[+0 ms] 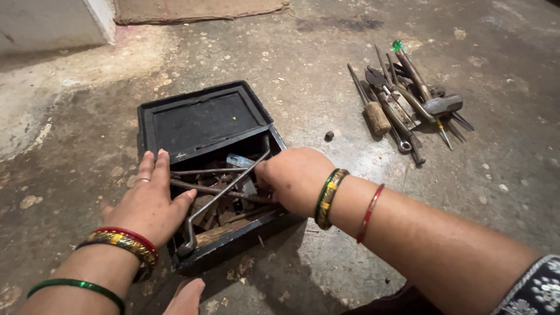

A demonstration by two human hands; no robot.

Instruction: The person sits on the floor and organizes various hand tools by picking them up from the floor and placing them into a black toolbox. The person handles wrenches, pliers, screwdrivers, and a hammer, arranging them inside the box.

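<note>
A black metal toolbox (201,119) sits open on the grey concrete floor (315,70), a little left of the middle of the view. Its flat lid lies back toward 11 o'clock, and the deep part full of rusty tools is nearer the person. A long bent metal rod (224,189) lies across the top of the box. Its long line runs from 7 o'clock to 1 o'clock: the low end with a hooked socket rests on the near edge of the box, and the far end points up toward the back right corner. Thin rusty rods (204,188) lie under it, going nearly side to side. The left hand (149,201) lies flat on the left edge of the box, fingers spread wide and pointing toward 12 o'clock, holding nothing, with its fingertips on the rusty rods. The right hand (294,178) reaches into the right side of the box with its fingers curled down among the tools; its grip is closed, but I cannot tell what it holds, because the fingers are hidden. Both wrists wear coloured bangles. Well apart, at 2 o'clock, lies a pile of tools (408,102) with a hammer (429,93), screwdrivers and a wrench. A small dark nut (329,135) lies on the floor between the box and the pile.
</note>
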